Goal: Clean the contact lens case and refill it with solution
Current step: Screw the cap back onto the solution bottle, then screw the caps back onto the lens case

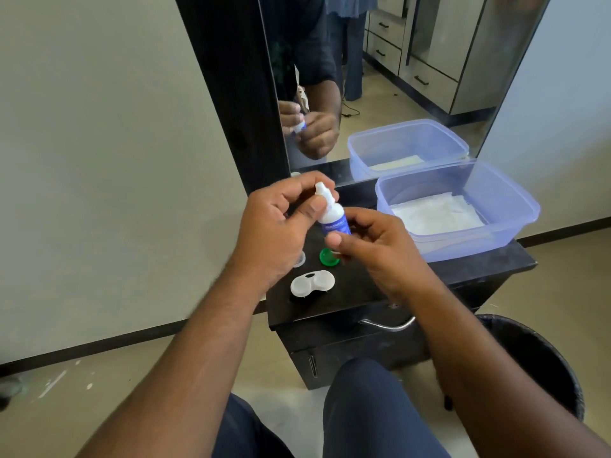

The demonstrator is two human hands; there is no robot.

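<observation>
A small white solution bottle (331,217) with a blue label is held tilted above the black dresser top (363,285). My right hand (373,246) grips its body from below. My left hand (281,223) pinches the white cap at its top between thumb and fingers. Beneath the hands, a translucent white contact lens case (312,283) lies open on the dresser top. A green lid (329,257) lies just behind it, and a clear lid (299,259) shows partly under my left hand.
A blue-tinted plastic tub (463,246) with white tissue inside stands at the right of the dresser top. A mirror (413,77) rises behind it. A black bin (542,365) sits on the floor at the right. My knees are below the drawer handle (388,324).
</observation>
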